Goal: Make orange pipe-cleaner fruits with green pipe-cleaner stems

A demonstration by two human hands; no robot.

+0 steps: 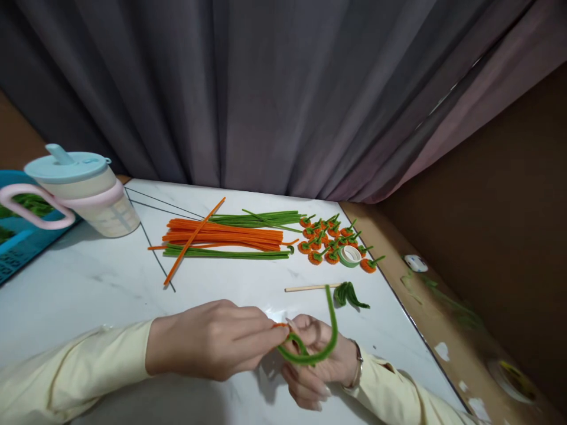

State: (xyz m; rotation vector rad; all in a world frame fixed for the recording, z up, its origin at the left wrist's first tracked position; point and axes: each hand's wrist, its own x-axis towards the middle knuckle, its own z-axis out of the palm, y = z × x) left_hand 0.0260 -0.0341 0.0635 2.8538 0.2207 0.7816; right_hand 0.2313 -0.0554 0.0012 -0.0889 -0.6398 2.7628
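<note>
1. We saw the left hand (212, 339) closed, its fingertips pinching one end of a green pipe cleaner (325, 336) together with a small orange bit at the pinch.
2. The right hand (314, 360) lay just beside it, palm up and fingers curled loosely under the same green pipe cleaner, which bent in a hook up and away from both hands.
3. Both hands hovered low over the white desk (88, 283); whether they rested on it we could not tell.
4. Just beyond the right hand lay a thin wooden stick (310, 288), with a small bundle of folded green leaves (349, 294) at its far end.
5. Farther beyond the hands, a pile of orange pipe cleaners (225, 235) and green pipe cleaners (261, 219) lay lengthwise together.
6. Beyond the right hand, beside those piles, sat a cluster of small orange carrots (325, 239) with green tops, and a roll of green tape (349, 255) touching them.
7. Well away past the left hand stood a lidded cup (88, 195) with a pink handle, next to a blue basket (22, 248).
8. A grey curtain (266, 88) hung behind the desk.
</note>
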